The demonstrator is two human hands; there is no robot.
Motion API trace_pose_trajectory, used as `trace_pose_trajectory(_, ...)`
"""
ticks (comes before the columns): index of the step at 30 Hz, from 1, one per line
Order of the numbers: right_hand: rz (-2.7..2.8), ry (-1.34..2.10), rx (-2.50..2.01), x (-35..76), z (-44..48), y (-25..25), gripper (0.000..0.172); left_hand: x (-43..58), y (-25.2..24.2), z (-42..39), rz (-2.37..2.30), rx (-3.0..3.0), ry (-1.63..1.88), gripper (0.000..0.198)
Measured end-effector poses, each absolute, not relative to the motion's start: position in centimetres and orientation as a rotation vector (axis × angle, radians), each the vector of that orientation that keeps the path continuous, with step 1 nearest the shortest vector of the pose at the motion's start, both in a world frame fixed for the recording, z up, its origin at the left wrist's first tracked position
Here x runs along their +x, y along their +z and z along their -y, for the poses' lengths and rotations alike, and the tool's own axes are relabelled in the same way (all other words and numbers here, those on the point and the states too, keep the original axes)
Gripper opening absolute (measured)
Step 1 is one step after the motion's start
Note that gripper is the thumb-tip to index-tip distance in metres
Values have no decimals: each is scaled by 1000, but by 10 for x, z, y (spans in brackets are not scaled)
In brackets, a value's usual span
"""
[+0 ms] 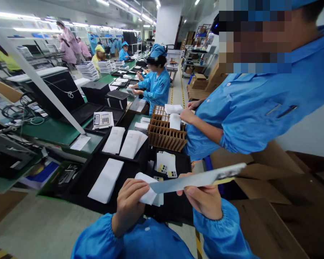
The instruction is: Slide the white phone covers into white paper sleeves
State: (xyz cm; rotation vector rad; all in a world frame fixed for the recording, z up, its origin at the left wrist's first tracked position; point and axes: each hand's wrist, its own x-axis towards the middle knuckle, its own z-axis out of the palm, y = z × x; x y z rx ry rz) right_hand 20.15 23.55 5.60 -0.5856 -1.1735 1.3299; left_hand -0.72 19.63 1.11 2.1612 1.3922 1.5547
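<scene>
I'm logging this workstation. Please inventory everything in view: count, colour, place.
Held panel: one, pale grey, front
Held pouch: at least one, white, front
Flat panels: several, white, centre
Pouch piles: about three, white, centre left
Trays: several, black, centre
Divided carton: one, brown, centre
Calculator: one, white, beyond pouch piles
Benches: several, green, left
Paper stacks: several, white, background
Cardboard boxes: several, brown, right
Co-workers: several, blue, pink or yellow clothing, ahead, right
Left hand: one, blue sleeve, front left
Right hand: one, blue sleeve, front right

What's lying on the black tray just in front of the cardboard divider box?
White phone back panels lie overlapping on the black tray, some with camera areas showing. Parts of the lower ones are covered, and anything behind the held panel and right hand can't be seen.
</scene>
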Motion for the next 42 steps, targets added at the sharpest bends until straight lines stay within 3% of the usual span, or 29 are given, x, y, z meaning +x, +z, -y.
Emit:
trace_pose_trajectory(9, 1423, 1364, -419, 198, -257, 49, 7, -4, 16, -200, -1225, 2181, 1643, 19)
trace_pose_trajectory(15, 1541, 1361, -650, 214, -264, 50, 12, -8, 19, -197, -1251, 1903, 1322, 9)
trace_pose_trajectory(20, 1755, 1390, -735, 224, -274, 64, 16, -11, 24, -200, -1222, 1670, 1022, 33)
trace_pose_trajectory(26, 1949, 1500, -641, 219, -285, 74, 20, -13, 22, -201, -1185, 1479, 852, 33)
trace_pose_trajectory(31, 1919, 1742, -607, 203, -285, 54, 22, -12, 20, -204, -1182, 1395, 880, 34)
trace_pose_trajectory(34, 1791, 1859, -596, 198, -286, 46, 34, -12, 19, -206, -1183, 1370, 907, 37)
trace_pose_trajectory(37, 1655, 1670, -704, 200, -290, 48, 56, -12, 16, -205, -1178, 1294, 922, 41)
trace_pose_trajectory(42, 1724, 1536, -698, 199, -291, 56, 39, -13, 12, -202, -738, 837, 880, 37)
